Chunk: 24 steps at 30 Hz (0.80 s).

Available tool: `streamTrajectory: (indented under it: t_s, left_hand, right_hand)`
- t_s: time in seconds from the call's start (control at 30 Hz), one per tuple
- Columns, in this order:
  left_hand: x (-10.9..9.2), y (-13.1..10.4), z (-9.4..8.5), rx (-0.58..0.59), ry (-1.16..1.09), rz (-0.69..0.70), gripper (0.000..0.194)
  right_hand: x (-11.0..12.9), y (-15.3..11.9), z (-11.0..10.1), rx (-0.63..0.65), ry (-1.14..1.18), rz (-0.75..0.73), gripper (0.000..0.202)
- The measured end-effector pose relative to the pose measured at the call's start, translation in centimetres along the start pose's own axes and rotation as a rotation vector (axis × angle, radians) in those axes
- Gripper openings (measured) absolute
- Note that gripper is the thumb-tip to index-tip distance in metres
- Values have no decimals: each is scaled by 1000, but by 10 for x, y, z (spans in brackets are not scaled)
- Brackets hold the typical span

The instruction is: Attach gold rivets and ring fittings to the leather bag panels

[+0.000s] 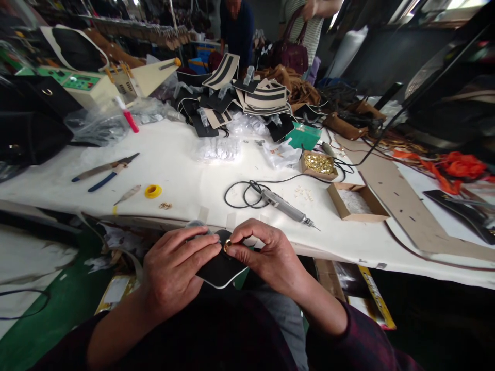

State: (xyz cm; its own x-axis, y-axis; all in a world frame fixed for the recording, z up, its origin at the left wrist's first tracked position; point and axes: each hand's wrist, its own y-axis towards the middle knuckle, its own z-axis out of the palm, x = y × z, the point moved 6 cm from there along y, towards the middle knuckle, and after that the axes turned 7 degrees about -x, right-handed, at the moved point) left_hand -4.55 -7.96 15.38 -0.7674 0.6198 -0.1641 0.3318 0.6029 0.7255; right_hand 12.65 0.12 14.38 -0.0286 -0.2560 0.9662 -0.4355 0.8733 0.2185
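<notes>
A black leather piece (220,272) with a pale edge is held over my lap at the table's front edge. My left hand (174,263) lies over its left side, fingers together on top and the thumb hidden beneath. Between the thumb and forefinger of my right hand (263,247) is a small gold ring (227,246), pinched against the black piece. Clear plastic (197,225) shows behind my left fingers. On the table beyond lie a grey electric screwdriver (288,208) with a looped cable and small gold rings (165,205).
Pliers (108,175), an awl (128,194) and yellow tape (153,191) lie left. A gold-parts box (319,164) and an open cardboard box (359,202) are right. Leather pieces (266,97) are piled behind. Two people stand across the table.
</notes>
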Motion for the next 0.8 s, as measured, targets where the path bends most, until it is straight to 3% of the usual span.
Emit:
streamTrajectory:
  t_s: [0.43, 0.6, 0.8]
  left_hand:
    - [2, 0, 2, -15, -8, -59, 42]
    - [3, 2, 4, -44, -20, -97, 39]
    - [5, 6, 6, -108, -18, -111, 31]
  right_hand:
    - [12, -2, -4, 164, -73, -30, 16]
    - [9, -6, -7, 277, -75, 2, 58]
    - [4, -1, -1, 104, -206, -35, 12]
